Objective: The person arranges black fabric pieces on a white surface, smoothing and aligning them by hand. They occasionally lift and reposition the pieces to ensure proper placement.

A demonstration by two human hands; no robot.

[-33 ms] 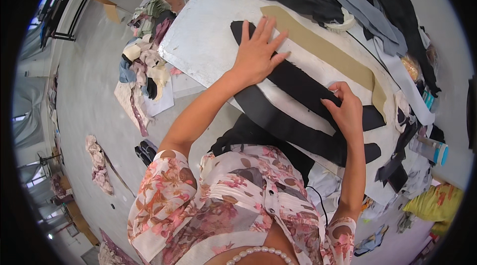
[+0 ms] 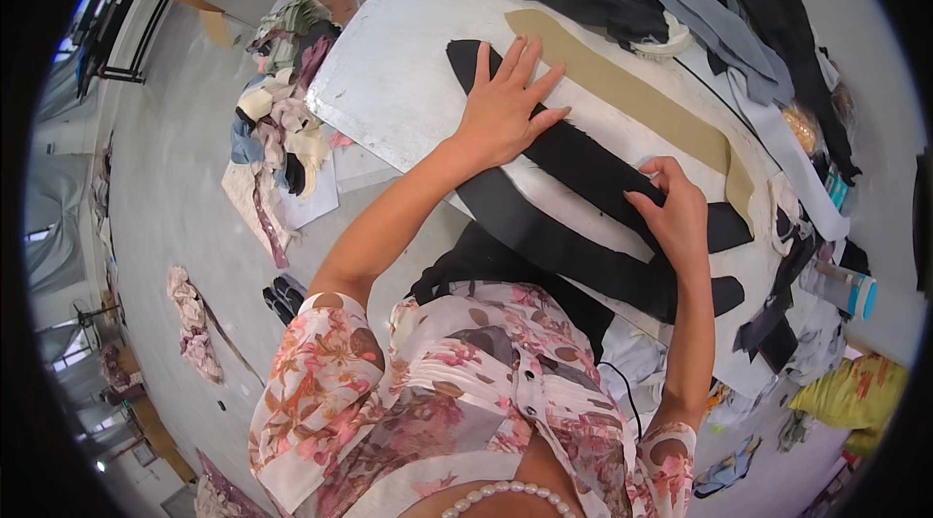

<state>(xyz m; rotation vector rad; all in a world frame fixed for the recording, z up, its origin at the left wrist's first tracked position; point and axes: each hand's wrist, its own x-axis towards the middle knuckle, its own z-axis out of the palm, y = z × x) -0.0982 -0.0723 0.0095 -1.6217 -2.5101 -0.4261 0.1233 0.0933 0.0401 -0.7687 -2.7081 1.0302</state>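
A long black fabric strip (image 2: 588,158) lies slantwise across the white tabletop. My left hand (image 2: 505,110) presses flat on its far left end, fingers spread. At the strip's near right part, my right hand (image 2: 673,212) is curled with thumb and forefinger on the cloth, gripping it; its other fingers are partly hidden. Nearer my body, a dark grey-black strip (image 2: 544,241) curves along the table edge and passes under my right wrist. A tan fabric strip (image 2: 637,100) lies just beyond the black one, close to my left fingertips.
Black and grey cloth pieces (image 2: 700,8) are heaped along the table's far side. Mixed scraps (image 2: 277,120) hang by the left corner of the white table (image 2: 379,61). A yellow bag (image 2: 850,397) sits at lower right, and a blue-and-white box (image 2: 855,293) stands right of the table.
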